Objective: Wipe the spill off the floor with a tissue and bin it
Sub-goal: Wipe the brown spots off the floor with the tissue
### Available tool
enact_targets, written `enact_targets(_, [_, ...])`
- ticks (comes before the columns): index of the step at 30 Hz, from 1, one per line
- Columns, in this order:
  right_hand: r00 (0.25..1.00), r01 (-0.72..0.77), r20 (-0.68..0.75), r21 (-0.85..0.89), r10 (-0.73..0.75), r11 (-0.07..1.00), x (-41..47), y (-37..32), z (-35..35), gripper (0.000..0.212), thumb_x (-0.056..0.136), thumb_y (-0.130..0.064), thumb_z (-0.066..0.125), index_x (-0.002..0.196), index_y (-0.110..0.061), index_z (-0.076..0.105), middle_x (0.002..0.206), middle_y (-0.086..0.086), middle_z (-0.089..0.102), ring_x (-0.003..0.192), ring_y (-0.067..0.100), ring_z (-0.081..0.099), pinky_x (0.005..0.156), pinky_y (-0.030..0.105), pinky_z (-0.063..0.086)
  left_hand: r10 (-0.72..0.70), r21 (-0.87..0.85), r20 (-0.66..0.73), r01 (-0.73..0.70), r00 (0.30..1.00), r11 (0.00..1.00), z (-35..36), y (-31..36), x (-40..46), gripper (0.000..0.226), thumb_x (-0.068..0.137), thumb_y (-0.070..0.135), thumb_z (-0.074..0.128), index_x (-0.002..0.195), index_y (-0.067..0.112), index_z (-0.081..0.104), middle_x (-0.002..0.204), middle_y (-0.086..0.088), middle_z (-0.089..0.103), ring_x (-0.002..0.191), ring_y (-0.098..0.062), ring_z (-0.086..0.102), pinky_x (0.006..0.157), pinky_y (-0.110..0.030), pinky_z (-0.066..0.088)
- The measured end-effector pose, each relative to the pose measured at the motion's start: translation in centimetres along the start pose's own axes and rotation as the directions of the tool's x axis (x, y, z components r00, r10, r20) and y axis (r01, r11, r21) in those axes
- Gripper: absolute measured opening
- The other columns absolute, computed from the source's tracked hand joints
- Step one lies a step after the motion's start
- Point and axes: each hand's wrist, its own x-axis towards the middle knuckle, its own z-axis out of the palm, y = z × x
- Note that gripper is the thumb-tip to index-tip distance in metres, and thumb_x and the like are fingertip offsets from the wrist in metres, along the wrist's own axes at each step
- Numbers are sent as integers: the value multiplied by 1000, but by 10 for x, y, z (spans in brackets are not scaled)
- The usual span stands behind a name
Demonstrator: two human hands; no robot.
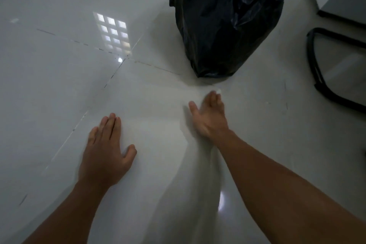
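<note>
My right hand (pixel 209 116) lies low over the white tiled floor, just in front of the bin. A small white piece of tissue (pixel 218 90) shows at its fingertips; the rest is hidden under the fingers. My left hand (pixel 106 151) rests flat on the floor with fingers together and thumb spread, holding nothing. The bin (pixel 225 24) is lined with a black plastic bag and stands upright beyond my right hand, its mouth open. The hand is blurred, and I cannot make out any spill on the glossy tiles.
A black chair base (pixel 324 77) curves along the floor at the right. Above it sits a grey furniture edge (pixel 344 0). Tile joints cross at the left of the bin, beside a bright window reflection (pixel 113 35).
</note>
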Motion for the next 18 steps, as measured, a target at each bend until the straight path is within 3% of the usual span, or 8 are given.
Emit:
enact_targets(2, [976,216,26,-74,-215,974,1,-33,20,91,99,-63,25,155,2,-5,165,21,-11,152,29,-13,123,40,-7,-1,-12,-5,1,1000,1000,0,-1,1,85,78,48,40,149,1,31,159,-17,30,148,-29,24,119,-49,21])
enact_targets(5, [783,619,158,-89,-602,781,-66,-32,32,90,96,-62,31,157,-2,5,166,17,-6,153,24,-10,124,39,2,-11,-17,-4,11,1000,1000,-3,1,1,88,76,49,42,148,0,31,159,-18,29,147,-33,26,117,-51,22])
enact_targets(7, [789,612,144,-95,-598,785,-82,-4,22,84,98,-60,34,159,-8,7,167,9,-7,153,15,-11,124,37,5,-60,30,8,60,998,998,-6,3,-1,93,75,52,42,150,0,28,161,-18,23,148,-35,24,116,-57,15])
enact_targets(9, [887,460,98,-117,-450,880,-56,10,8,83,100,-60,30,159,-10,2,166,7,-12,152,13,-14,124,36,2,-97,85,45,93,994,992,-6,4,-2,94,74,55,41,150,0,28,160,-19,25,147,-36,25,114,-65,12])
enact_targets(11, [942,330,108,-103,-319,938,-14,-8,-1,86,99,-63,25,158,-7,-5,166,9,-15,151,16,-17,124,36,-4,-99,100,60,93,993,991,-5,4,-2,93,75,55,41,149,0,31,159,-19,29,146,-35,28,113,-68,15])
enact_targets(14, [939,321,156,-83,-306,943,39,-65,6,88,100,-62,27,157,-1,-2,166,15,-10,152,24,-15,123,39,-5,-94,114,74,85,993,990,-5,3,-2,93,74,55,42,148,0,33,158,-19,30,145,-35,29,112,-68,18])
enact_targets(16, [867,475,219,-98,-447,874,40,-96,18,88,100,-60,31,157,0,-2,166,16,-9,152,25,-13,124,39,-4,-86,120,63,78,994,990,-5,4,-2,93,74,55,43,147,-1,34,158,-19,31,145,-36,30,112,-68,18])
enact_targets(18, [687,714,291,-94,-666,694,17,-101,24,86,101,-57,36,157,-2,1,166,15,-7,153,23,-11,124,39,-1,-74,122,60,66,995,990,-6,5,-1,92,73,54,44,146,-1,36,157,-20,32,144,-37,32,111,-68,19])
